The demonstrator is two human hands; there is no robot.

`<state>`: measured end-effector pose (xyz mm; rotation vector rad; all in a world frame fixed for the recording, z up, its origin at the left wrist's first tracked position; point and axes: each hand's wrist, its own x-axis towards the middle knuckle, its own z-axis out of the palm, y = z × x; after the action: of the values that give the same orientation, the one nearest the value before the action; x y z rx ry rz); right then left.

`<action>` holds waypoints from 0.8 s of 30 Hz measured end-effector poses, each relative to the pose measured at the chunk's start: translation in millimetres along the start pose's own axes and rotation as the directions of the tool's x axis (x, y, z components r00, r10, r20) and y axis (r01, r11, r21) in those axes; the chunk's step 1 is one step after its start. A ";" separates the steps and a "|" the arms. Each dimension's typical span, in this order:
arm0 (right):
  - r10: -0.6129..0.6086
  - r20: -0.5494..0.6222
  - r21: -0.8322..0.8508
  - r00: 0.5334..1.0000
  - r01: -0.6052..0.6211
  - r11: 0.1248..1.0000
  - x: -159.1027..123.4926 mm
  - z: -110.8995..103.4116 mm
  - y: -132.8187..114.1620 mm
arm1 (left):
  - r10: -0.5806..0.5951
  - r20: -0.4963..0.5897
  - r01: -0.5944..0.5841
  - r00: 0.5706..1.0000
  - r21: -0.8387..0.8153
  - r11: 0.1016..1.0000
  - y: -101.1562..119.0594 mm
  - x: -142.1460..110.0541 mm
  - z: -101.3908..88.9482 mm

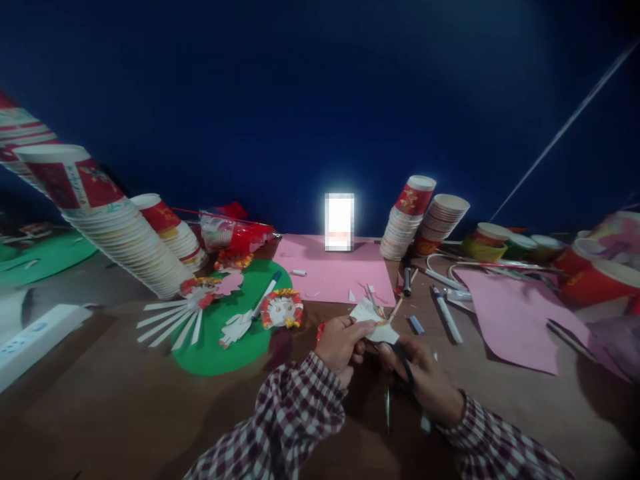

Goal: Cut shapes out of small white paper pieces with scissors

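My left hand (343,341) pinches a piece of white paper (366,312) with a small coloured print, above the brown table. Around the dark handles of a pair of scissors (409,368) are the fingers of my right hand (433,380). The blades meet the paper between the two hands; how far they stand apart is hard to see. A thin wooden stick (397,309) lies just beyond the paper. Left of my hands, a flower-like cup cutout (281,309) with a red and yellow rim rests at the edge of green paper (210,360).
Tall stacks of paper cups (125,233) lean on the left, and shorter cup stacks (407,220) stand at the back right. Pink sheets (330,260) lie behind and to the right. A marker (447,315) and a power strip (43,337) flank the work area. A bright screen (339,220) stands behind.
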<state>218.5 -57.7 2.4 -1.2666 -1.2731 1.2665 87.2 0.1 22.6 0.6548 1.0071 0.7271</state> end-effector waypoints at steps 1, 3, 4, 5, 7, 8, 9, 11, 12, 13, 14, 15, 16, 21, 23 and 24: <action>0.005 0.000 0.004 1.000 -0.005 1.000 0.0 0.0 -0.1 | -0.001 -0.001 0.001 1.000 -0.001 1.000 0.3 -0.2 0.2; 0.019 -0.001 0.010 1.000 -0.019 1.000 -0.1 0.5 -0.7 | -0.002 -0.001 0.002 1.000 -0.006 1.000 0.7 -0.7 0.4; 0.023 -0.005 0.012 1.000 -0.023 1.000 -0.2 1.0 -1.2 | -0.001 -0.003 0.001 1.000 -0.009 1.000 1.0 -1.0 0.5; 0.026 -0.008 0.014 1.000 -0.026 1.000 -0.4 1.5 -1.8 | 0.000 -0.006 0.000 1.000 -0.010 1.000 1.2 -1.2 0.7; 0.027 -0.016 0.016 0.999 -0.027 0.999 -0.6 2.5 -3.0 | 0.000 -0.007 0.000 1.000 -0.010 1.000 1.6 -1.7 1.1; 0.029 -0.019 0.015 0.999 -0.029 0.999 -0.7 2.8 -3.4 | 0.001 -0.006 -0.001 1.000 -0.011 1.000 1.7 -1.8 1.4; 0.034 -0.018 0.011 0.999 -0.034 0.999 -0.8 2.9 -3.4 | 0.002 -0.003 -0.002 1.000 -0.012 1.000 1.7 -1.9 1.5; 0.045 -0.017 -0.001 0.999 -0.045 0.999 -0.7 2.4 -2.4 | 0.006 0.003 -0.006 1.000 -0.018 1.000 1.5 -1.7 1.4; 0.051 -0.017 -0.004 0.999 -0.051 0.999 -0.5 1.9 -1.2 | 0.006 0.006 -0.006 1.000 -0.025 1.000 1.2 -1.3 0.9; 0.059 -0.017 0.001 0.998 -0.059 0.998 -0.1 1.4 0.3 | 0.007 0.012 -0.007 1.000 -0.035 0.999 1.0 -0.7 0.3; 0.067 -0.016 0.013 0.998 -0.067 0.998 0.5 0.9 2.1 | 0.013 0.022 -0.011 1.000 -0.047 0.999 0.7 0.0 -0.7; 0.076 -0.015 0.031 0.997 -0.076 0.997 1.1 0.3 4.0 | 0.024 0.033 -0.022 0.999 -0.062 0.998 0.5 0.9 -1.8; 0.082 -0.019 0.054 0.996 -0.081 0.995 1.9 -0.2 5.9 | 0.042 0.045 -0.039 0.998 -0.075 0.996 0.4 1.9 -2.9; 0.077 -0.121 0.213 0.990 -0.050 0.976 5.6 -3.1 10.9 | 0.185 0.023 -0.184 0.983 -0.040 0.982 -0.5 5.2 -6.4; 0.064 -0.161 0.263 0.985 -0.020 0.965 6.3 -4.7 10.7 | 0.226 0.001 -0.226 0.974 0.042 0.973 -2.9 5.7 -6.7; 0.054 -0.174 0.278 0.983 -0.004 0.961 6.5 -5.5 10.2 | 0.245 -0.002 -0.244 0.970 0.098 0.965 -4.8 6.1 -6.9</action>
<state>224.3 -51.4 -7.8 -1.1710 -0.9166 1.2699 84.2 3.1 13.1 0.8698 0.9892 0.9036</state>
